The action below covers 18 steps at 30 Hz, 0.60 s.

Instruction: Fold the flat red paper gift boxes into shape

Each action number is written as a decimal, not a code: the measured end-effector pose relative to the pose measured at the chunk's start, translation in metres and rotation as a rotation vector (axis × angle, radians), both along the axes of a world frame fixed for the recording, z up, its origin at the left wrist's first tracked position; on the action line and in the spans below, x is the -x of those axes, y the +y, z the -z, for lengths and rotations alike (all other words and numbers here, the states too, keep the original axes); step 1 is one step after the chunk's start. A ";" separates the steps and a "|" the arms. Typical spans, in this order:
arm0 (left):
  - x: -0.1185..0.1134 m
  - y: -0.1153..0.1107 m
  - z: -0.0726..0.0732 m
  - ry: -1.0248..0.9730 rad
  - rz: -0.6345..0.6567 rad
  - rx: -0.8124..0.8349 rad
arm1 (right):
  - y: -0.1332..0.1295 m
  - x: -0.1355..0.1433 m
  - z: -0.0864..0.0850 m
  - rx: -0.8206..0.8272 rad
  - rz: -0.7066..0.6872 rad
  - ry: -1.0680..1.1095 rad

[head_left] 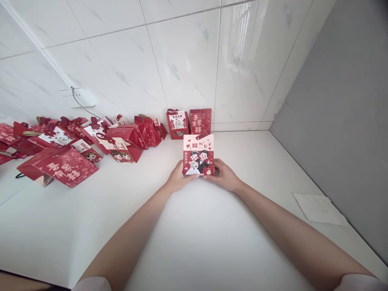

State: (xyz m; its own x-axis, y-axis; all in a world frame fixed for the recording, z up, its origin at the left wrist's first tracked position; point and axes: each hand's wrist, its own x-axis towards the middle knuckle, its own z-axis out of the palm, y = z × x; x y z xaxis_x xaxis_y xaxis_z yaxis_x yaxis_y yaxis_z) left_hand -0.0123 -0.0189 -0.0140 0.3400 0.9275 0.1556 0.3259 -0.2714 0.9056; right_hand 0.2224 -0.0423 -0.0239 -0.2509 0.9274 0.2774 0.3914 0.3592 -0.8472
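Between my two hands is a red and pink wedding gift box [198, 155] with a cartoon couple on its front and a dark red ribbon at the top. My left hand [178, 177] grips its lower left side, thumb along the bottom front edge. On the lower right side, my right hand [223, 174] holds it the same way. The box is upright; whether its base touches the table cannot be seen clearly. Just behind it, two more gift boxes stand by the wall: one with a white label and ribbon [178, 124], one plain red with gold characters [201, 120].
Many red gift boxes and bags [130, 137] crowd the left of the white table [200, 234], some lying over. A white sheet [320, 209] lies at the right edge by a grey panel [342, 121]. A cable [79, 104] hangs from a wall socket at the left.
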 end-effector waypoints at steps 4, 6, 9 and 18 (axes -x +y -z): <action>0.000 0.000 0.000 0.028 -0.010 -0.023 | 0.000 -0.001 -0.001 0.007 0.003 -0.002; -0.001 -0.001 -0.001 0.038 -0.010 -0.030 | 0.000 -0.001 -0.001 0.006 0.008 -0.006; -0.002 -0.001 -0.003 0.044 -0.003 -0.030 | 0.000 -0.001 -0.001 0.005 0.012 -0.018; -0.004 -0.003 -0.009 0.050 0.029 -0.055 | 0.000 0.000 -0.002 0.004 0.015 -0.003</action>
State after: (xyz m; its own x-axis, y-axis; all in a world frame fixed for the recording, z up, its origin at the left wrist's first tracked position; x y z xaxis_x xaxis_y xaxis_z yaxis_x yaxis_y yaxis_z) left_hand -0.0083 -0.0219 -0.0054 0.3756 0.9074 0.1887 0.3613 -0.3308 0.8718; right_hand 0.2228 -0.0426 -0.0224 -0.2374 0.9323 0.2729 0.3992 0.3497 -0.8475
